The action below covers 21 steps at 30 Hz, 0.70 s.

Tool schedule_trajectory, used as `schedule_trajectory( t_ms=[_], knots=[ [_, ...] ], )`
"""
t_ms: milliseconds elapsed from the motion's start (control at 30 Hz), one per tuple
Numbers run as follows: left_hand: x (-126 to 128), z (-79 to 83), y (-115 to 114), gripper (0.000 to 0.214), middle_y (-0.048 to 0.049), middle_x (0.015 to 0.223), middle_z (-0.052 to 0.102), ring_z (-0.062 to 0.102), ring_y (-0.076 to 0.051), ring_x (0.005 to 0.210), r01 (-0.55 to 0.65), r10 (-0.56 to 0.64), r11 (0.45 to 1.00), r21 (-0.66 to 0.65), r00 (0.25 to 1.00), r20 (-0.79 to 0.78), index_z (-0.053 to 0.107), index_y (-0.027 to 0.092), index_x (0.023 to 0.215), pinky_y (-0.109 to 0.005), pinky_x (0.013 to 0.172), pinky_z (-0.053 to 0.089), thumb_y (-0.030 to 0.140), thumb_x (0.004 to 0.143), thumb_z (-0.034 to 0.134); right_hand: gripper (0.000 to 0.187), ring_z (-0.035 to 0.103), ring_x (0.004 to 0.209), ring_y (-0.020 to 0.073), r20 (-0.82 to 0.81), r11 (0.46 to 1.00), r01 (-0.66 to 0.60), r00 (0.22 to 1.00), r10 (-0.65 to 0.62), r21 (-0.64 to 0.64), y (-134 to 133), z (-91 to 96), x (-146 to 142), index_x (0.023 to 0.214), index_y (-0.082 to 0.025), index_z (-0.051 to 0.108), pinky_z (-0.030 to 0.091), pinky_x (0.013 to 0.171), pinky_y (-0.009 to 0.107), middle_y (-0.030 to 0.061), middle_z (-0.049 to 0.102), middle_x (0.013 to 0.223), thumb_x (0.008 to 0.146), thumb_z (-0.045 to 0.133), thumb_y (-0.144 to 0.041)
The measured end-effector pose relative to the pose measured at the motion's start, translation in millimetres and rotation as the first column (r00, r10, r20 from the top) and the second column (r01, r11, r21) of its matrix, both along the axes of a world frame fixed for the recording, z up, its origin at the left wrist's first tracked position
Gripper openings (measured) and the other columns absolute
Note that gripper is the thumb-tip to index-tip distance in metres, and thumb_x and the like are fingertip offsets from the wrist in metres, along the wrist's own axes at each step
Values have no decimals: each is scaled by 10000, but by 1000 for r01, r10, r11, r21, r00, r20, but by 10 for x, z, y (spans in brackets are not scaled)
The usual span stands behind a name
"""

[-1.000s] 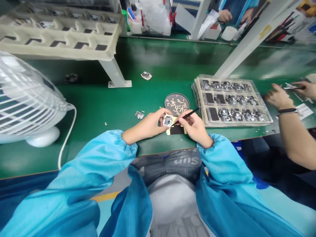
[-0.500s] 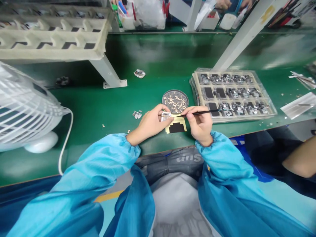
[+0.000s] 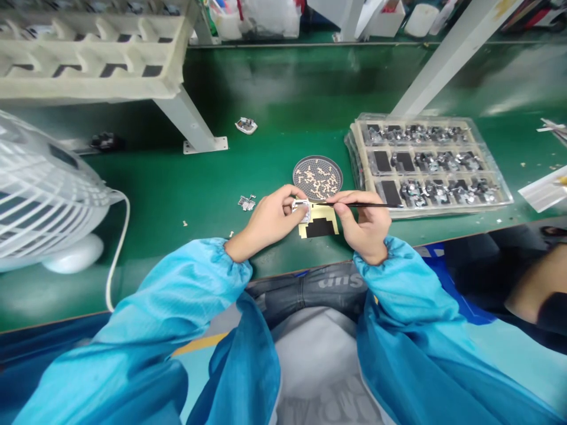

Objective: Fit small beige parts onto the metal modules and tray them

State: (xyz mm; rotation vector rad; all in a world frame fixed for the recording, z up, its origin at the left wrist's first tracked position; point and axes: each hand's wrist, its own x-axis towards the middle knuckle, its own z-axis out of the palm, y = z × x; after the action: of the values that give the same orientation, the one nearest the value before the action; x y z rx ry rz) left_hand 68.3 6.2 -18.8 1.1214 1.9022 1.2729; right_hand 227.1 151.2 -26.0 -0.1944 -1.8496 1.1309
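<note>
My left hand (image 3: 270,219) pinches a small silver metal part (image 3: 302,208) just above the green bench. My right hand (image 3: 365,224) grips black tweezers (image 3: 367,205) that lie level, tips pointing left toward the part. Under both hands lies a yellow sheet with a black patch (image 3: 319,226). Just behind them sits a round perforated dish (image 3: 318,175) with several small tan pieces in it.
A clear tray (image 3: 500,198) of metal parts and black pads lies to the right. Loose metal parts (image 3: 247,203) (image 3: 246,125) lie on the green mat. A white fan (image 3: 42,189) stands left, a cream rack (image 3: 88,65) behind it. Another person's arm (image 3: 535,295) shows at right.
The tweezers swung from pointing up-right to lying level, tips toward the part. The left hand turned the part slightly. The other person's hands left the bench at right.
</note>
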Motion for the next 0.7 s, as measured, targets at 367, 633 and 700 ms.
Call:
schedule_trajectory(
  t_ms=[367,633,700],
  knots=[
    [-13,-19,11,176,-9,772,692,663,-178,698,-21,20,1000,20,998,62,648,230,1055,-280,629,506,327,913,683,130,778,967,240,61,998,-55,997,55,1,-33,-25,-3,1005,-272,736,652,886,451,43,809,1017,907,776,-195],
    [-22,-45,6,166,-7,787,701,654,-171,683,-17,17,1000,14,999,44,638,234,1072,-277,617,495,335,941,655,118,777,971,246,82,998,-51,995,50,19,-29,-19,4,1008,-278,729,653,885,454,42,809,1021,912,772,-224],
    [-27,-57,4,168,-7,803,707,658,-170,694,-9,8,1000,5,999,37,633,236,1084,-276,625,498,343,955,644,133,773,984,244,96,997,-65,994,61,43,-29,-14,5,1017,-279,732,645,899,454,44,807,1030,915,763,-199]
  ],
)
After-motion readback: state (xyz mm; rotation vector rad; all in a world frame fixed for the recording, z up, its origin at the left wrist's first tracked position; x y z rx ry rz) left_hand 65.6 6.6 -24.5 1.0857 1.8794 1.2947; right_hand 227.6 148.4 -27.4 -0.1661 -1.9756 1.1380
